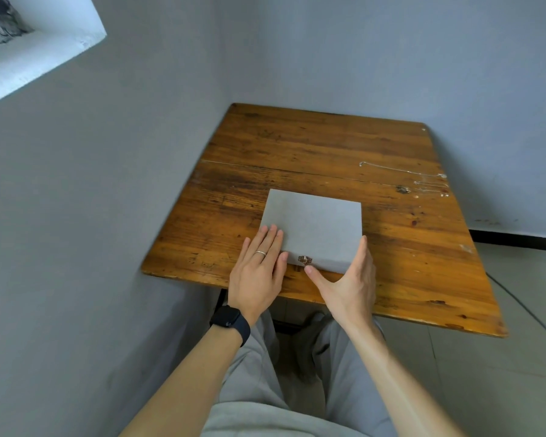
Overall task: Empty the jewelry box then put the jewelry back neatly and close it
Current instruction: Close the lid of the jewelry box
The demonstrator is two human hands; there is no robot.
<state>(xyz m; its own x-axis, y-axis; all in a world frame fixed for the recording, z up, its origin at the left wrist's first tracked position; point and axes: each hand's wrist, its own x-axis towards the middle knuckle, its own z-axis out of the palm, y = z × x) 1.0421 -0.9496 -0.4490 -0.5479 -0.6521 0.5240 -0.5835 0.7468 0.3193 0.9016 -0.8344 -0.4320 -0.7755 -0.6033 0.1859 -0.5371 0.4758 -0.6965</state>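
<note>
A flat grey jewelry box (316, 225) lies closed near the front edge of the wooden table (297, 146), with a small metal clasp (304, 259) on its front side. My left hand (259, 272) lies flat with straight fingers on the box's front left corner. My right hand (349, 283) is spread at the front right corner, fingers straight along the right side, thumb pointing at the clasp. Thin silver necklaces (423, 178) and small pieces lie loose on the table at the far right.
The table stands in a corner, with grey walls to its left and behind it. Tiled floor and a thin cable (524, 307) show on the right. My knees in grey trousers are under the table's front edge.
</note>
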